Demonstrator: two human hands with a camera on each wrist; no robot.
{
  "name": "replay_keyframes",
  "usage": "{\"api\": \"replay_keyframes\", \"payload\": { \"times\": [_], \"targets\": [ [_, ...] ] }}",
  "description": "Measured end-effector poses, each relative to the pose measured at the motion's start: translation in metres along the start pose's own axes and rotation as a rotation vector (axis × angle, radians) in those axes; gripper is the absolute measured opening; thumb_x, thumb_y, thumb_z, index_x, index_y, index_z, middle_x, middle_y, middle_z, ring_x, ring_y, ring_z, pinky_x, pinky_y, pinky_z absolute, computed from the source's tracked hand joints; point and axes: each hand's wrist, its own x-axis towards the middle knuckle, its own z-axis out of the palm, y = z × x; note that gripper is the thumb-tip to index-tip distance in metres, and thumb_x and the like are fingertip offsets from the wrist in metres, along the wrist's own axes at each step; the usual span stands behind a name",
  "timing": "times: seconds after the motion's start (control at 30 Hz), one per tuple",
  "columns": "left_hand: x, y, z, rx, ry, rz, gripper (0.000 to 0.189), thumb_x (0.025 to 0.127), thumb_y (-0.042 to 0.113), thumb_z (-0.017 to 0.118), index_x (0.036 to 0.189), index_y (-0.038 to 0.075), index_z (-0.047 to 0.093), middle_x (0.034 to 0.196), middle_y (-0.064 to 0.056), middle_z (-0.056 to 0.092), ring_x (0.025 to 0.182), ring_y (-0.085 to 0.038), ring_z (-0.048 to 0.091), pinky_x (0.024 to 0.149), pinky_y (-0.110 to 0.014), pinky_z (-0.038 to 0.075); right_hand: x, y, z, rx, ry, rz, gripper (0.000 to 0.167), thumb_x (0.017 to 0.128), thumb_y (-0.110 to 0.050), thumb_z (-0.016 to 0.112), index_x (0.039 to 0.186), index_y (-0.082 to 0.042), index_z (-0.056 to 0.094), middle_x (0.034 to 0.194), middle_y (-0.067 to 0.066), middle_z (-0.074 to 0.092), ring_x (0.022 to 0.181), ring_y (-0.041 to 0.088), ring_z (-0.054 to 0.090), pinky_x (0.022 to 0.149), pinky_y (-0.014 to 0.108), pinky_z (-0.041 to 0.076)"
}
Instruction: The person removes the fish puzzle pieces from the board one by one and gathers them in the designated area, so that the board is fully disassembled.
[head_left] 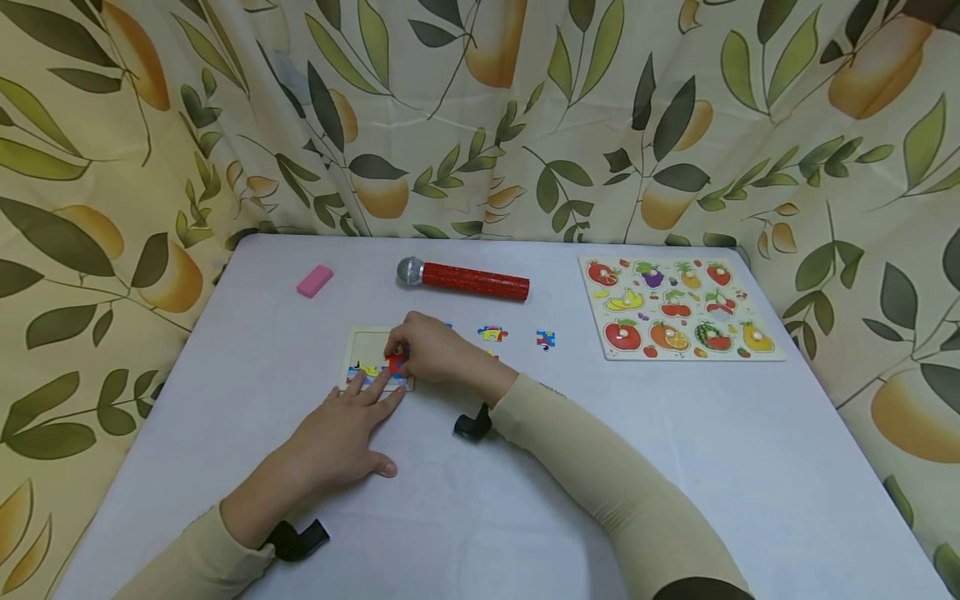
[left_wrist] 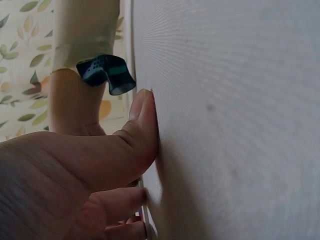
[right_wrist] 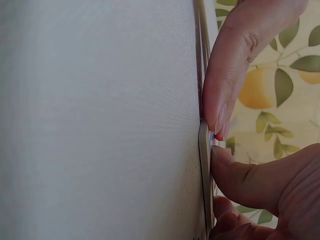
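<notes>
Left hand: (head_left: 333, 433) at the near edge of the puzzle tray (head_left: 367, 331); fingers are spread, fingertips rest on that edge, thumb apart on the white cloth (head_left: 540, 508).
Right hand: (head_left: 438, 350) over the tray's right side; fingers are bent around a red puzzle piece (head_left: 396, 362). Whether they pinch it or only press it, I cannot tell.
Puzzle tray: flat beneath both hands; colours show in its near part, the upper left is bare.
Risk: in my judgement, a sideways push could slide the tray or lift neighbouring pieces, if the left fingertips press too lightly.
Loose pieces: (head_left: 492, 333) right of the tray; the sleeve could perhaps sweep them.
Fruit board: (head_left: 688, 310) well to the tray's right.
Red microphone: (head_left: 465, 279) beyond the tray, to its right.
Pink block: (head_left: 315, 281) beyond the tray, to its left.
</notes>
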Motion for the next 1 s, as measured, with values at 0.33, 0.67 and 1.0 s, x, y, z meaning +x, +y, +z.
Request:
{"api": "replay_keyframes", "payload": {
  "times": [0.33, 0.67, 1.0],
  "targets": [
    [0.001, 0.000, 0.001, -0.007, -0.001, -0.006, 0.106, 0.080, 0.061, 0.087, 0.167, 0.020, 0.041, 0.180, -0.012, 0.025, 0.165, -0.053, 0.018, 0.126, -0.073, 0.030, 0.001, -0.004, 0.002, 0.030, -0.006, 0.056, 0.026, 0.088, -0.010, 0.088, 0.111, -0.018, 0.078, 0.109, 0.002, 0.061, 0.097, 0.016, 0.057, 0.080, 0.025, 0.052],
    [0.003, -0.001, 0.004, 0.003, 0.006, 0.001, 0.106, 0.081, 0.060, 0.087, 0.167, 0.020, 0.041, 0.180, -0.013, 0.025, 0.165, -0.053, 0.018, 0.126, -0.073, 0.031, -0.004, -0.007, 0.004, 0.034, 0.016, 0.084, 0.030, 0.091, -0.013, 0.086, 0.118, -0.020, 0.074, 0.113, 0.000, 0.064, 0.100, 0.015, 0.059, 0.087, 0.027, 0.054],
    [0.002, -0.001, 0.004, 0.002, 0.015, -0.003, 0.106, 0.080, 0.062, 0.087, 0.167, 0.020, 0.043, 0.179, -0.014, 0.027, 0.164, -0.054, 0.020, 0.125, -0.073, 0.032, -0.008, -0.009, 0.003, 0.038, 0.039, 0.107, 0.032, 0.091, -0.014, 0.086, 0.122, -0.019, 0.078, 0.113, 0.001, 0.062, 0.100, 0.015, 0.059, 0.083, 0.025, 0.053]
  ]
}}
